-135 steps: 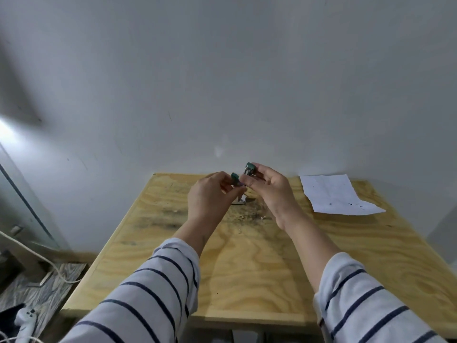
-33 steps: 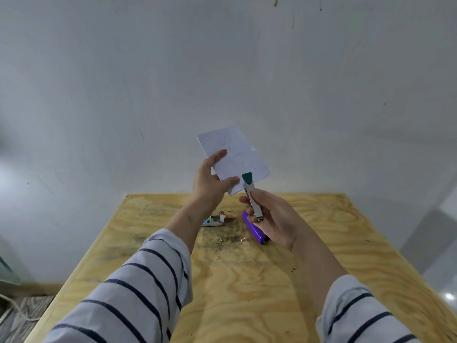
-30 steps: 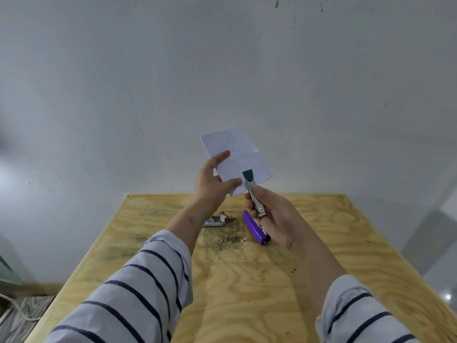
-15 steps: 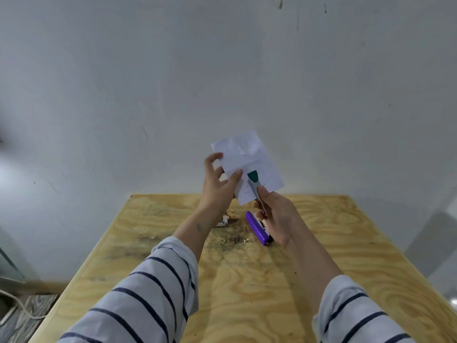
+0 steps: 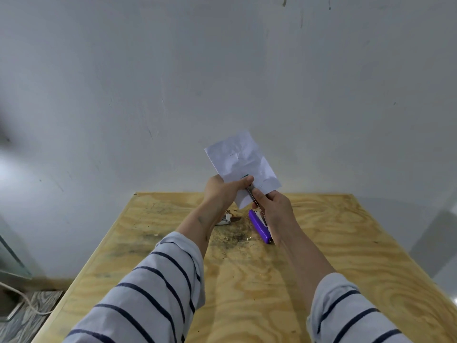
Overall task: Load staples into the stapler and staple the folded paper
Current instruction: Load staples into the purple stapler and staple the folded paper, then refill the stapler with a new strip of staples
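Now we see, from a head-worn camera looking down over two striped sleeves, a person working above a pale plywood table (image 5: 346, 256) set against a plain white wall. Starting at the left, the left hand (image 5: 220, 194) is raised above the table's far edge, its thumb and fingers curled to pinch the lower part of a folded white paper (image 5: 241, 160), which stands up tilted against the wall behind. Just right of it, the right hand (image 5: 272, 209) is closed around a slim metal stapler (image 5: 250, 191), most of it hidden, whose tip meets the paper right by the left thumb. Below the hands, on the table, lie a small staple box (image 5: 225, 220) at left, a scatter of loose staples (image 5: 235, 240) in the middle, and a purple object (image 5: 259, 229) partly behind the right wrist; we cannot tell what it is. We judge that loading is done and the stapling step is in hand. The next move seems to call for a firm squeeze by the right hand while the left keeps the folded layers flat and aligned, with the left thumb kept away from the stapler's mouth.
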